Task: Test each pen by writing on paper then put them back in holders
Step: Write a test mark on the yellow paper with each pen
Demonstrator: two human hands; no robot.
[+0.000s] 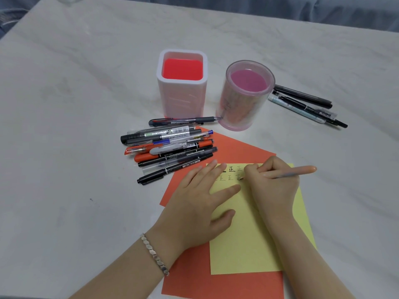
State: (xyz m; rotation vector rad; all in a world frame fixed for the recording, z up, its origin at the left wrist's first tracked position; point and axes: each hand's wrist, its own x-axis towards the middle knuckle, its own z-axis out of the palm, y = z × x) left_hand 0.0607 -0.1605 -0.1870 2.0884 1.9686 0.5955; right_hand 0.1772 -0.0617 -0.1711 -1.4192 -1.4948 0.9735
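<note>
- Under both hands lies a yellow paper (244, 244) on top of an orange paper (226, 285); the hands and arms cover part of both sheets.
- The right hand (274, 182) has its fingers curled round a pen (302, 170) with a peach end. The pen sticks out to the right of the hand, and its tip is hidden behind the fingers.
- The left hand (194, 203) lies flat with straight fingers, pressing on the left side of the yellow paper.
- Between the two hands, small black marks (232, 169) sit in two rows; fingers hide some of them.
- Just past the left fingertips is a pile of pens (170, 147), so mixed up that I cannot count them.
- Farther past the hands stand a square holder (182, 100) and a round pink holder (241, 108).
- Beyond the right hand, a few dark pens (306, 104) lie on the table (64, 126), their far ends hidden behind the round holder.
</note>
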